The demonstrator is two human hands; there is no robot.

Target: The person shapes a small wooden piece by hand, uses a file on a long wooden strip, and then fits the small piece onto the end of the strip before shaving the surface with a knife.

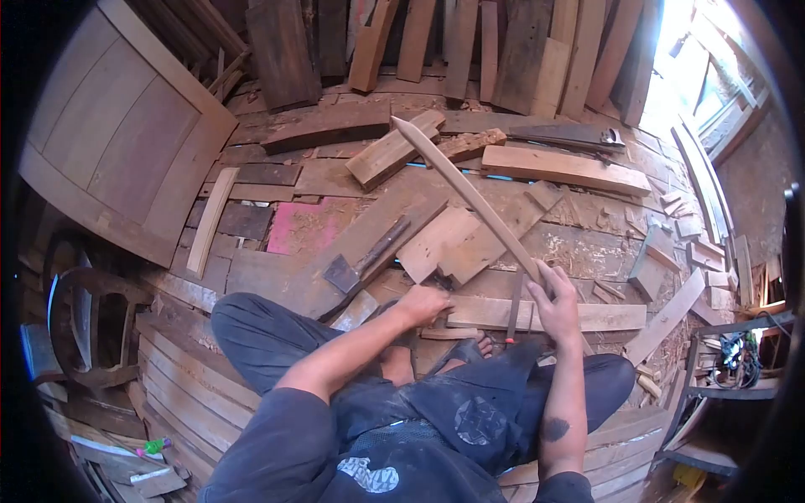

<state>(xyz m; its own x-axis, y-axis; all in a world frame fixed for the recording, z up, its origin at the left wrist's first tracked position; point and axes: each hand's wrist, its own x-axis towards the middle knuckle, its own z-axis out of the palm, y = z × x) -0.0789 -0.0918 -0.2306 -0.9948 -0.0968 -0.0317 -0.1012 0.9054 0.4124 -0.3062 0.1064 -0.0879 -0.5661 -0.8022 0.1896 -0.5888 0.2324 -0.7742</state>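
Observation:
A long, slightly curved wooden strip with a pointed far end slants up and to the left; my right hand grips its near end. My left hand is closed low in front of my legs, beside a pale board lying flat; what it holds, if anything, is too small to make out. Between my hands a thin dark tool with a red tip stands across that board. A hatchet-like tool lies on a plank left of centre, beyond my left hand.
A handsaw and several wood blocks lie across the plank floor ahead. A panelled door leans at the left, above a carved frame. Boards lean along the back. At right stands a metal shelf with wires.

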